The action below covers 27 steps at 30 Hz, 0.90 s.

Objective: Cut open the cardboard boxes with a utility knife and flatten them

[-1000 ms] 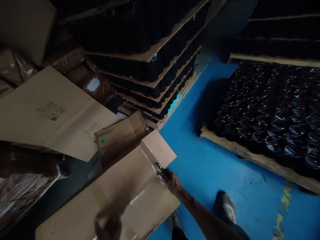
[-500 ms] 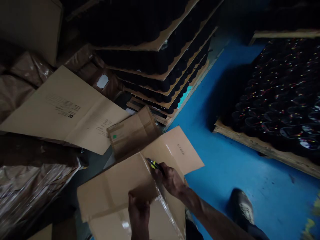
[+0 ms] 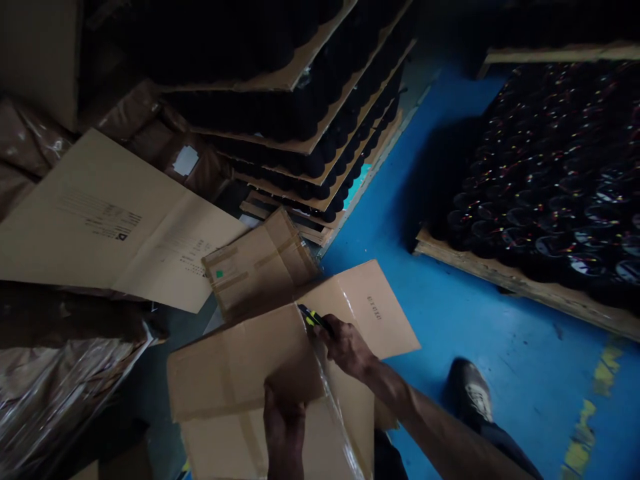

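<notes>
My right hand (image 3: 347, 347) is closed around a black and yellow-green utility knife (image 3: 314, 319). The knife's tip lies at the far corner of a brown cardboard box (image 3: 215, 373), beside the crease where shiny tape runs. My left hand (image 3: 284, 427) is closed on the edge of the box's flap (image 3: 295, 363) in front of me; part of the fingers is hidden. Another printed flap (image 3: 377, 313) of the box sticks out on the far right side.
A smaller carton (image 3: 260, 260) and a large printed cardboard sheet (image 3: 115, 220) lie beyond. Layered stacks of dark round items (image 3: 280, 120) rise behind. A wooden pallet (image 3: 525, 287) of shiny dark items stands right on the blue floor (image 3: 400, 200). Wrapped bundles (image 3: 65, 380) are at left.
My right hand and the knife have shifted slightly up to the box's far corner. The box has moved a little right in view, while the surroundings have slid left with the camera.
</notes>
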Tool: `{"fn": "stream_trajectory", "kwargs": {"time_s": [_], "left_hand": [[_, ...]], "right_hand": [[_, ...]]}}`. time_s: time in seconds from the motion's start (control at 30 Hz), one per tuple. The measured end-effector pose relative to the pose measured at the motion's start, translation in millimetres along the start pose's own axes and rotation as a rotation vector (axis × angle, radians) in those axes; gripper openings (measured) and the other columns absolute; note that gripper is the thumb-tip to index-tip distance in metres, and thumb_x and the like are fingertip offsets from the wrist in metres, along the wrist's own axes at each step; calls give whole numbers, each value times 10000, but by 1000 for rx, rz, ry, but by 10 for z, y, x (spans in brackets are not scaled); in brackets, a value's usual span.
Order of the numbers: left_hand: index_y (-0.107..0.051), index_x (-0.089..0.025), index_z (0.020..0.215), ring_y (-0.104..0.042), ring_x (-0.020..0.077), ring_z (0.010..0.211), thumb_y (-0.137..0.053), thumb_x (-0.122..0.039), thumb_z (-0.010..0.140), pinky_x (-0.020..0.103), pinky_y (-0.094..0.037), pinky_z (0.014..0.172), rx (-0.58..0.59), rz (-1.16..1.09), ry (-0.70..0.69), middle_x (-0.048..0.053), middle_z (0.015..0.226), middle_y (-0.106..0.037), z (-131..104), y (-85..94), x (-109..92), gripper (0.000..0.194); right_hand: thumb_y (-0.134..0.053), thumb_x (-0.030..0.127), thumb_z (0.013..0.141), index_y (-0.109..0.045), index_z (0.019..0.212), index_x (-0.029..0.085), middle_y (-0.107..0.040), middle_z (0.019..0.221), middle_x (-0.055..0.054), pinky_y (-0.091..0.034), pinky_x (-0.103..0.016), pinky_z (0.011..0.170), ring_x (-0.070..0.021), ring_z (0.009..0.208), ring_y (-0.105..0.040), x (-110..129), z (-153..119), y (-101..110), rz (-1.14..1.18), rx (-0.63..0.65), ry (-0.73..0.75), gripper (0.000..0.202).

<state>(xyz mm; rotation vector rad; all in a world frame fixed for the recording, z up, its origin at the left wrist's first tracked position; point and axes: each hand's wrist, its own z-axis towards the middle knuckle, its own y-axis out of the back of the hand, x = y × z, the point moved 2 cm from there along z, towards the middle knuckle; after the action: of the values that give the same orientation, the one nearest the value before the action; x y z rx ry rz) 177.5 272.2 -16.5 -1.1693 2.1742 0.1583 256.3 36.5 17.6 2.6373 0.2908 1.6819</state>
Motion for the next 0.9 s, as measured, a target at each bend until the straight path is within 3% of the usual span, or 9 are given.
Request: {"fn": "stream_trajectory", "kwargs": {"time_s": [0.4, 0.7, 0.9], "left_hand": [[-625, -162, 1140, -688, 126, 757, -580, -312, 926, 288, -586, 671, -50, 51, -29, 28, 955, -720, -91, -10, 163, 266], [-590, -168, 1186, -676, 133, 771, -555, -325, 939, 284, -583, 639, -48, 115, 12, 36, 974, -692, -103, -31, 190, 295], [-603, -158, 1145, -668, 141, 809, -560, -349, 933, 305, -582, 681, -50, 141, 48, 44, 1002, -683, -24, -78, 149, 289]], "right_hand": [[-434, 441, 980, -567, 957, 215, -574, 568, 31, -344, -234, 487, -133, 475, -547, -34, -84, 141, 5, 46, -5, 264], [-459, 430, 999, -583, 967, 171, -530, 636, 56, -399, -236, 483, -95, 466, -473, -177, -167, 184, 16, 80, -11, 288], [-514, 392, 984, -584, 911, 170, -508, 628, 66, -375, -223, 458, -87, 461, -451, -363, -395, 201, 1, 126, -21, 244]]}}
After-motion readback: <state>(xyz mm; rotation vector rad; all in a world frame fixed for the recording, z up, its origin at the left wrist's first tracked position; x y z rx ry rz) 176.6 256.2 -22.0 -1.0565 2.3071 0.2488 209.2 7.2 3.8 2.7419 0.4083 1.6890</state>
